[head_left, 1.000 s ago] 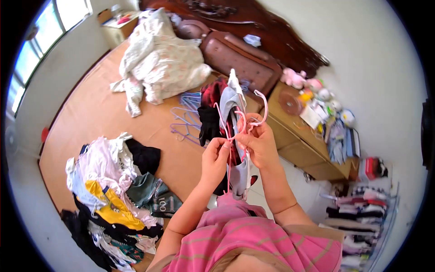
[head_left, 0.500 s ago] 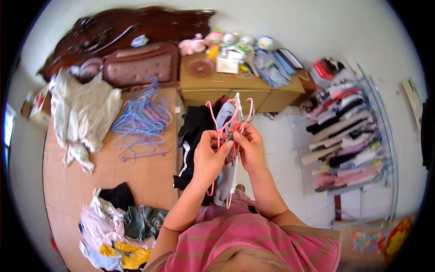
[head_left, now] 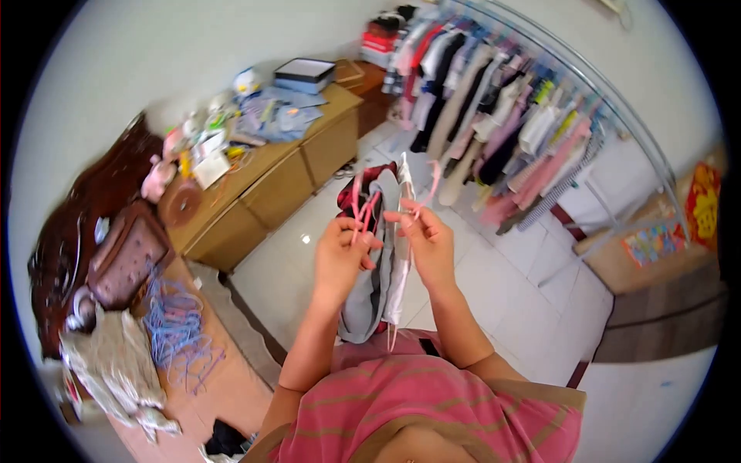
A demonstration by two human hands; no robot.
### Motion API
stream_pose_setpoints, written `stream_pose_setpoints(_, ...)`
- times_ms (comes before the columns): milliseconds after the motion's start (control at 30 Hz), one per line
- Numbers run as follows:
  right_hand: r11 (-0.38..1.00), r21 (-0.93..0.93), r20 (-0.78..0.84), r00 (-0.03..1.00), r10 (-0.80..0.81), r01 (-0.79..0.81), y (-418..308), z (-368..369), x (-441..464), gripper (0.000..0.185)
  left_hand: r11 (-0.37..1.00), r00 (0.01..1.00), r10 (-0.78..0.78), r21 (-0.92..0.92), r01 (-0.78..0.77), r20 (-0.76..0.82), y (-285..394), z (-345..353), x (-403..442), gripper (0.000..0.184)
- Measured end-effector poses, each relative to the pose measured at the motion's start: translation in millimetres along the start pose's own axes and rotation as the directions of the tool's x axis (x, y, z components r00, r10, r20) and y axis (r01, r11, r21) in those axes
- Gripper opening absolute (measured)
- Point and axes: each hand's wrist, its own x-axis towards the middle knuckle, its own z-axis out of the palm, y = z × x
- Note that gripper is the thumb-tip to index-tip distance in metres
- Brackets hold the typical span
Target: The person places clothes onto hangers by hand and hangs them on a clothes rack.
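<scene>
My left hand (head_left: 342, 258) is closed, its fingers pinching pink clothes hangers (head_left: 356, 204) near their hooks. Opposite it, my right hand (head_left: 429, 245) is also closed on a pink hanger (head_left: 434, 182), whose hook rises above the fingers. Between the two hands hang a grey garment (head_left: 361, 299), a narrow white garment (head_left: 399, 284) and a dark red checked one (head_left: 363, 185) behind them. Which garment sits on which hanger I cannot make out fully.
A metal rack (head_left: 656, 147) full of hung clothes stands at upper right. Behind is a brown cabinet (head_left: 274, 204) with stuffed toys and a box on top. Blue hangers (head_left: 174, 320) and a pale garment (head_left: 116, 363) lie on the bed (head_left: 231, 378) at left.
My view has swung to the right, towards the rack, so the bed is further left. Both hands still hold the hangers and are slightly farther apart.
</scene>
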Motion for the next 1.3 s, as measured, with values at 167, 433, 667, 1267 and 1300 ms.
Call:
stream_pose_setpoints(167,0.989,-0.148,-0.318,0.948,-0.023,-0.026,-16.7,-116.3,15.9,0.029,0.988,0.984,-0.004,-0.154,0.032,0.18,2.7,100.4,57.6,0.018)
stream_pose_setpoints(433,0.994,0.108,-0.554,0.83,0.066,-0.006,-10.4,-213.1,8.5,0.039,0.994,0.773,-0.024,-0.064,0.084,0.634,-19.2,257.2,95.4,0.012)
stream_pose_setpoints(667,0.958,0.253,-0.769,0.629,0.113,0.137,-19.9,-307.7,-8.8,0.043,0.862,0.572,0.241,0.097,-0.497,0.784,-18.1,376.2,103.3,0.013)
stream_pose_setpoints(1267,0.979,-0.138,-0.963,0.209,-0.169,0.152,-82.0,-532.3,95.2,0.04,0.925,0.384,0.306,-0.176,-0.337,0.871,-4.4,661.2,211.5,0.012)
stream_pose_setpoints(1300,0.98,-0.14,-0.962,0.217,-0.168,0.139,-89.4,-541.4,106.5,0.039,0.923,0.369,0.287,-0.151,-0.355,0.884,-0.9,672.0,218.4,0.013)
